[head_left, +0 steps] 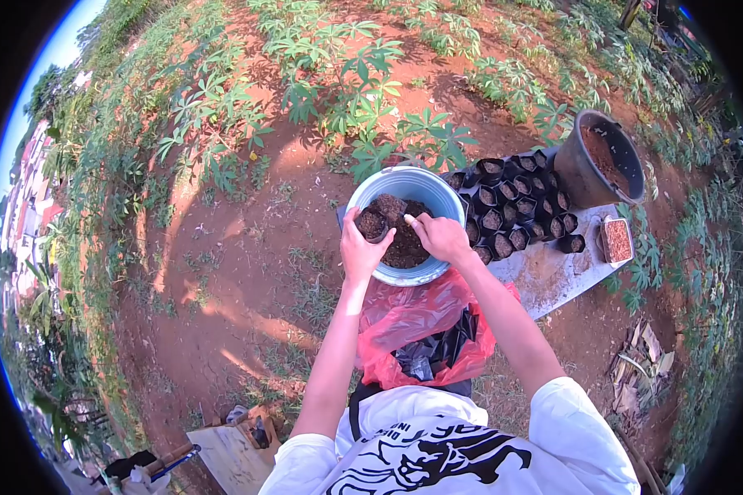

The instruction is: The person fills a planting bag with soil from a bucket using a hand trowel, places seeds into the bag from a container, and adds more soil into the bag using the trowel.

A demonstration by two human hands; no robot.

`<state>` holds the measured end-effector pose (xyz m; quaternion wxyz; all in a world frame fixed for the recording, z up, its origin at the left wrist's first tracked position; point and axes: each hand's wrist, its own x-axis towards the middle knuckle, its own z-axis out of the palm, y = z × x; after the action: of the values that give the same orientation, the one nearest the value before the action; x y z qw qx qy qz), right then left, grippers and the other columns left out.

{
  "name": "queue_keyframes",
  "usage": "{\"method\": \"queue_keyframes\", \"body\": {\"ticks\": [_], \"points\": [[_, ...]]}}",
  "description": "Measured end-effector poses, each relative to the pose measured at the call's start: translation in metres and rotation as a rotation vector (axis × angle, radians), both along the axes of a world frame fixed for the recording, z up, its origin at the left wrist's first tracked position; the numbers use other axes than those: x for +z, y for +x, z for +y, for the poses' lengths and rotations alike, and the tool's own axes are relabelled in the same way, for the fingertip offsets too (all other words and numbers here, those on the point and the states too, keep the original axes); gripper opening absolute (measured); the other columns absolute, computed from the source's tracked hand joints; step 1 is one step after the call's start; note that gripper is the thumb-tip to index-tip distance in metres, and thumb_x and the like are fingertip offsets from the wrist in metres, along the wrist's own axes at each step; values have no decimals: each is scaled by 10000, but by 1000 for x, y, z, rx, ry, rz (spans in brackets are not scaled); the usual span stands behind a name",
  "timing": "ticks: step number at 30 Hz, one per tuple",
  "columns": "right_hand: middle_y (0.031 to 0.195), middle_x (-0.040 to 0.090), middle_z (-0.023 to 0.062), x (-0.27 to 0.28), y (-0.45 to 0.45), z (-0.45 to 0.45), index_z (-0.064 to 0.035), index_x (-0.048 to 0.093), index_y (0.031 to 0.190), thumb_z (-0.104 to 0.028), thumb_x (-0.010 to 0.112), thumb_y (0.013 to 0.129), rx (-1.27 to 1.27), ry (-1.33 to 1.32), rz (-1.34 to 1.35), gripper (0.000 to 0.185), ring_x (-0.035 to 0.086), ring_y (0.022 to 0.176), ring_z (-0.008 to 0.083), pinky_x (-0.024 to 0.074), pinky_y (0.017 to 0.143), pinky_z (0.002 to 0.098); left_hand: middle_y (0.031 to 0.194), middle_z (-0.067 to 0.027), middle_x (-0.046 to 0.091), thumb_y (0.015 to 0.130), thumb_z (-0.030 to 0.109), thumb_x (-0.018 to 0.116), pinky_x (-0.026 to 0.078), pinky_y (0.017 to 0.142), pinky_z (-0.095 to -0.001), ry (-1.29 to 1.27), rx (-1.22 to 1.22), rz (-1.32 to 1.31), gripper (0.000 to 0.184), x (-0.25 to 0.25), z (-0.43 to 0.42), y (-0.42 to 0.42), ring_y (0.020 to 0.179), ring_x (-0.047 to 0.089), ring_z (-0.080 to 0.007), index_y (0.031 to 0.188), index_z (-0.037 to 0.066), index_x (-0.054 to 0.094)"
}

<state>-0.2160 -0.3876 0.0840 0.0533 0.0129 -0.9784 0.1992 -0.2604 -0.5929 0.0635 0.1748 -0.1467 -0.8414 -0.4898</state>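
My left hand (360,251) is wrapped round a small black nursery bag (371,223) with dark soil in it, at the left inside of a light blue bucket (456,216). Inside the bucket, my right hand (440,238) has its fingers closed beside a dark, soil-filled piece, perhaps a small scoop. Its exact kind does not show. Loose dark soil (406,251) lies below both hands. Against my lap, under the bucket, rests a red plastic bag (380,326) with black plastic bags (442,351) in it.
Several filled black nursery bags (509,213) stand in rows on a pale board (553,285) to the right. Behind them is a big dark bucket (582,169) with reddish soil. A small tub (617,241) of brown grains sits at the board's edge. Leafy plants (425,136) grow ahead.
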Motion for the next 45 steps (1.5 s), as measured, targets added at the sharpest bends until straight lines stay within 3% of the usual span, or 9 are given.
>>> {"method": "queue_keyframes", "body": {"ticks": [10,13,19,25,34,37,45], "points": [[744,705,214,13,0,-2,-65,678,1036,-446,441,1073,-42,-44,-73,449,694,734,424,533,678,553,1267,-259,622,681,381,947,537,972,-483,-6,-12,-20,933,0,1,-1,1166,644,-436,1378,28,437],[760,708,216,10,1,-1,-67,668,1060,-420,454,1073,-51,-84,-15,413,695,742,426,535,679,551,1232,-249,635,686,343,935,545,963,-480,-82,-26,-28,933,2,1,-1,1134,654,-419,1394,18,422],[751,703,204,6,4,1,-73,639,1099,-358,482,1069,-46,-171,99,327,694,741,418,528,656,544,1202,-246,664,665,395,943,554,936,-476,-197,-38,-148,991,4,4,-2,1100,677,-418,1430,50,416],[782,702,192,12,9,2,-74,605,1139,-308,536,1046,21,-235,136,261,688,758,427,510,649,541,1186,-245,659,668,315,936,552,931,-468,-297,-52,-171,1009,9,7,-3,1099,664,-407,1458,43,372],[757,692,201,10,8,3,-72,504,1190,-319,542,1037,25,-271,139,294,683,729,437,504,647,554,1216,-264,648,680,316,934,543,958,-467,-234,-23,-201,1057,8,7,-1,1127,654,-415,1494,37,320],[755,693,208,7,6,3,-67,500,1199,-324,526,1043,-64,-232,120,302,685,722,434,508,630,554,1223,-271,652,665,379,948,554,942,-485,-183,-22,-137,1066,3,5,-2,1101,672,-440,1485,54,351],[658,677,182,-12,-1,9,-64,496,1084,-338,524,1039,-63,1,85,279,688,619,390,530,547,523,1216,-231,656,622,397,991,545,978,-463,94,-90,0,1050,9,5,5,1148,667,-378,1426,48,414]]}}
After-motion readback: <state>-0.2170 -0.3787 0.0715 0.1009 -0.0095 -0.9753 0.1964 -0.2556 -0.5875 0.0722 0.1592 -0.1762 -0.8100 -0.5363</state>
